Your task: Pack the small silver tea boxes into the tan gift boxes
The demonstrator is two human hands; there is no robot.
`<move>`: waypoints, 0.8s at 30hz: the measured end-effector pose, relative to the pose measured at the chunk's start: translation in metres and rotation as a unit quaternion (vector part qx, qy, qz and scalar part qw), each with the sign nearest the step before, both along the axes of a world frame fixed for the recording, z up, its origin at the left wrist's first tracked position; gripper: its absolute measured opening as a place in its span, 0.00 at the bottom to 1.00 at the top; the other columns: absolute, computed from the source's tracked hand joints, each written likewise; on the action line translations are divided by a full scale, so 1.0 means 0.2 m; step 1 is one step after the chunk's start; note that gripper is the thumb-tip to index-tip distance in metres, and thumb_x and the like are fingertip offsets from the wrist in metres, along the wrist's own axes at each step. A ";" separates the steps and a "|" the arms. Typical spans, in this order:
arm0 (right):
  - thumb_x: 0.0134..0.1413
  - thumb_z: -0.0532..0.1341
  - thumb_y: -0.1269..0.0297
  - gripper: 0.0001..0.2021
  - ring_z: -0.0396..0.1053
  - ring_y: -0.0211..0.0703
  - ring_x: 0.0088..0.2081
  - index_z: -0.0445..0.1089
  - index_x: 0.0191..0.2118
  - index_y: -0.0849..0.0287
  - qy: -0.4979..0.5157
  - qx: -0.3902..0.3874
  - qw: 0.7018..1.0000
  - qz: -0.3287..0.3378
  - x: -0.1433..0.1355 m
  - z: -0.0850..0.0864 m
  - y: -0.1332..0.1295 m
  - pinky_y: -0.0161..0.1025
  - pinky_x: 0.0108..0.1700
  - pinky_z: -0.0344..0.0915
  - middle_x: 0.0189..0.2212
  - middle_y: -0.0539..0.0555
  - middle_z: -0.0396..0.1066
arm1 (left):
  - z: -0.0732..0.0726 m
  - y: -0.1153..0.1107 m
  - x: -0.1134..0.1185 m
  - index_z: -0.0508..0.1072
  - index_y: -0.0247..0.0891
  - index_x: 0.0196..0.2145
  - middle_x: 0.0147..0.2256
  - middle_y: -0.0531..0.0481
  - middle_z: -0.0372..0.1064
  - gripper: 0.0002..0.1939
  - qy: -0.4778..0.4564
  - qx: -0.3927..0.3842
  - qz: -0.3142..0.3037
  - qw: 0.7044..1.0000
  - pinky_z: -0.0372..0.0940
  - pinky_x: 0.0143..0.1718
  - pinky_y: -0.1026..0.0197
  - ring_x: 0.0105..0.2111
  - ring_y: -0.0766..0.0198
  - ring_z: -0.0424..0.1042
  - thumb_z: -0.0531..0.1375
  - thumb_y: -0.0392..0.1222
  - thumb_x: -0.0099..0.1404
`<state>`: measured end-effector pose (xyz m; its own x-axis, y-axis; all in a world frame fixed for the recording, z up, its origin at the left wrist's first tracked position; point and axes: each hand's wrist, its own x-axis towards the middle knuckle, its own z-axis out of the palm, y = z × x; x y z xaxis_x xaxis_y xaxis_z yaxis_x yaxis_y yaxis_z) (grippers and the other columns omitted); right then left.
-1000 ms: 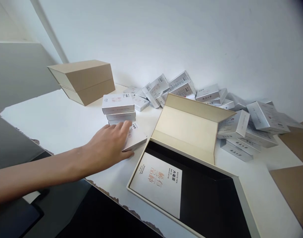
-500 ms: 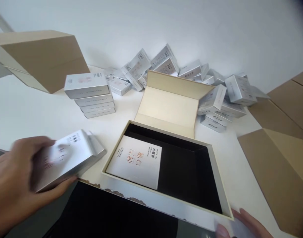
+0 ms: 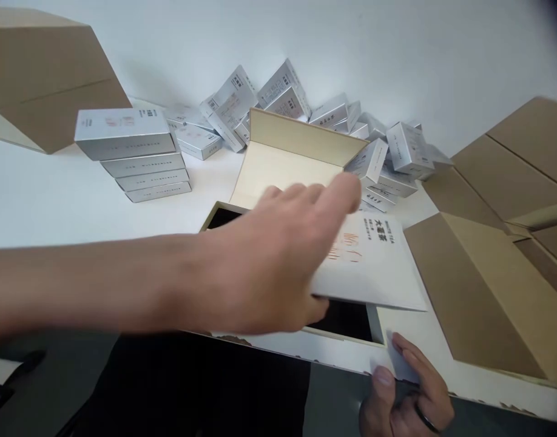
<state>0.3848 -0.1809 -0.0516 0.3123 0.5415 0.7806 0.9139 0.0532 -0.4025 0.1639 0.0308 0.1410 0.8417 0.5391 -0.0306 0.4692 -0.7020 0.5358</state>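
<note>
Above the open gift box (image 3: 378,325), left hand (image 3: 269,261) grips a white tea box (image 3: 374,267); right hand (image 3: 406,394) pinches the box's corner. Tilted entry could jam it against the rim.

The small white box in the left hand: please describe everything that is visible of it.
The small white box is a flat rectangular carton, apparently matte cardboard, with orange characters and small black print on its top face. The left hand grips its near-left end and hides that part. It is held almost level above the black interior of the open gift box.
</note>
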 end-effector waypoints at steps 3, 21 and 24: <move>0.56 0.63 0.67 0.15 0.75 0.58 0.45 0.69 0.50 0.63 -0.030 0.004 0.999 -0.010 0.00 -0.01 0.01 0.55 0.45 0.70 0.43 0.65 0.75 | 0.00 0.03 0.15 0.56 0.45 0.49 0.35 0.53 0.68 0.33 0.064 -0.035 -0.056 0.996 0.68 0.36 0.56 0.35 0.58 0.71 0.69 0.53 0.53; 0.60 0.62 0.52 0.18 0.74 0.61 0.44 0.69 0.50 0.58 0.001 -0.035 0.999 -0.024 -0.02 0.40 -0.02 0.54 0.36 0.73 0.43 0.60 0.73 | -0.10 0.02 0.20 0.51 0.38 0.57 0.36 0.49 0.71 0.39 0.030 -0.157 -0.061 0.985 0.65 0.27 0.61 0.32 0.57 0.72 0.67 0.51 0.56; 0.60 0.63 0.58 0.17 0.76 0.57 0.38 0.70 0.53 0.56 -0.032 -0.028 0.999 -0.009 -0.03 0.47 -0.10 0.50 0.30 0.72 0.42 0.59 0.74 | -0.13 0.03 0.20 0.51 0.38 0.56 0.34 0.51 0.70 0.40 -0.014 -0.156 -0.069 0.985 0.65 0.26 0.61 0.31 0.58 0.71 0.67 0.48 0.53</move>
<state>0.3797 -0.2012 0.0427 0.2726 0.5798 0.7678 0.9387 0.0148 -0.3444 0.2032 0.0364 0.1157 0.9095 0.3866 -0.1529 0.3624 -0.5570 0.7472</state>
